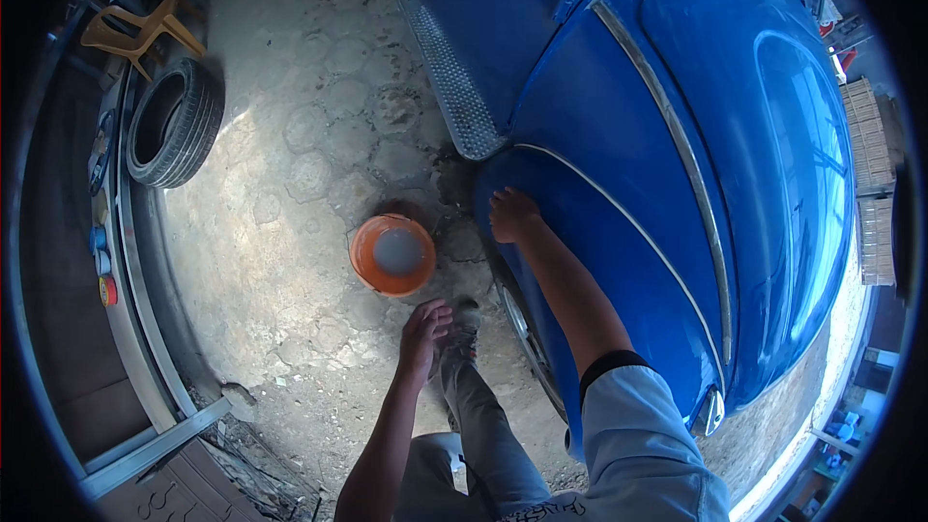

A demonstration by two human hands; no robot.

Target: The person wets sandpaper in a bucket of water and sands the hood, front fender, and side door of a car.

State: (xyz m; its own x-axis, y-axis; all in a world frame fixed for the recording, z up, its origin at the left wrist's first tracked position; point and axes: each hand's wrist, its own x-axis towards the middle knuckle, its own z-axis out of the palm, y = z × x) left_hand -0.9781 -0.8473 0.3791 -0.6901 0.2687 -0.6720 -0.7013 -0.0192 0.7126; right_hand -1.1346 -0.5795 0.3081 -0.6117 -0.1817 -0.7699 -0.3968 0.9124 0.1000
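Note:
My right arm reaches out to the curved front fender of a blue car. My right hand rests against the fender's edge above the wheel, fingers bent inward; whatever may lie under them is hidden. Lower and to the left, my left hand hangs in the air over my shoe, its fingers loosely bent and apart, holding nothing. Just beyond it an orange bucket stands on the ground with cloudy greyish liquid inside.
A loose tyre leans by the left wall, and a tan plastic chair stands behind it. The car's ribbed running board juts out ahead. Woven baskets or crates are stacked beyond the car. Stained, cracked concrete forms the floor.

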